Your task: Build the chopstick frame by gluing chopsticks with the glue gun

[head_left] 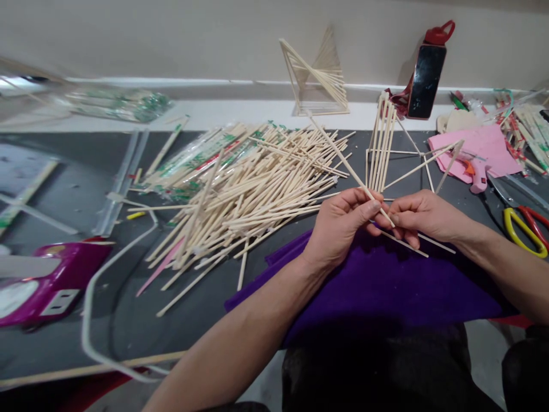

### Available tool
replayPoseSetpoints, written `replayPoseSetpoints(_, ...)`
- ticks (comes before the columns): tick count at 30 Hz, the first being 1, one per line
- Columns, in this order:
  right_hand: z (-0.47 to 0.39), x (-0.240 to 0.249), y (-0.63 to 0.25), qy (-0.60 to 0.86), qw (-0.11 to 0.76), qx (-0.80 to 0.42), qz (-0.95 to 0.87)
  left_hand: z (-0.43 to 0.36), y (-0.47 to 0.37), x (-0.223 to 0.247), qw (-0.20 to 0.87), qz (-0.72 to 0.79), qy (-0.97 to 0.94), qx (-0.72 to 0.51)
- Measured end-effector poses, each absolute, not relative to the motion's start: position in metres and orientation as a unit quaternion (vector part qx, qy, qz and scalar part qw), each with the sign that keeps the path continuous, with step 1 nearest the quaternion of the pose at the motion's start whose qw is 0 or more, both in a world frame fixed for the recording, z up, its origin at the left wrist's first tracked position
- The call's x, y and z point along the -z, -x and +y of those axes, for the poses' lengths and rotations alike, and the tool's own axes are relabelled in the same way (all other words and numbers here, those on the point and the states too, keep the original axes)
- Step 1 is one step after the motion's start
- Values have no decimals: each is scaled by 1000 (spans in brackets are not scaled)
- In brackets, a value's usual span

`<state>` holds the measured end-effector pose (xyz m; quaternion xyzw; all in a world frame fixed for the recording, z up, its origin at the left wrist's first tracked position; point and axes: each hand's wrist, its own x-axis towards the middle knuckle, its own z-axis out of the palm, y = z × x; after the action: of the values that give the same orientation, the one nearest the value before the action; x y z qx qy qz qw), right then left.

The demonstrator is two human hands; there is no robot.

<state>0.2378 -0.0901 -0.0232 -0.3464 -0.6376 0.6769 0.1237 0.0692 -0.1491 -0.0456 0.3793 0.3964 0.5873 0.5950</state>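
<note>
My left hand [345, 226] pinches a thin wooden stick [343, 159] that slants up and to the left. The fingertips of my right hand [422, 217] are closed near its lower end. More sticks poke out below my fingers over a purple cloth [386, 292]. Just beyond my hands stands a partly built stick frame [384, 143] with several parallel sticks. A large pile of loose sticks [257, 183] lies to the left of my hands.
A twisted stick model [317, 74] and a phone [425, 80] against a red-capped bottle stand at the back. Right: pink paper [493, 146], a glue gun [478, 177], scissors [521, 229]. Left: a purple device [55, 280] with a white cable [90, 303].
</note>
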Motion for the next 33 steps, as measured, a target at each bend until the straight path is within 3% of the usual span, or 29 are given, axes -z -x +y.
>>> replayPoseSetpoints(8, -82, 29, -240, 309, 143, -761, -552, -145, -64, 43, 616, 381, -346, -596)
replayPoseSetpoints(20, -87, 25, -239, 342, 135, -694, -619, -148, -68, 45, 636, 373, -355, -575)
replayPoseSetpoints(33, -82, 31, -238, 324, 142, -764, -539, -145, -64, 43, 642, 354, -349, -583)
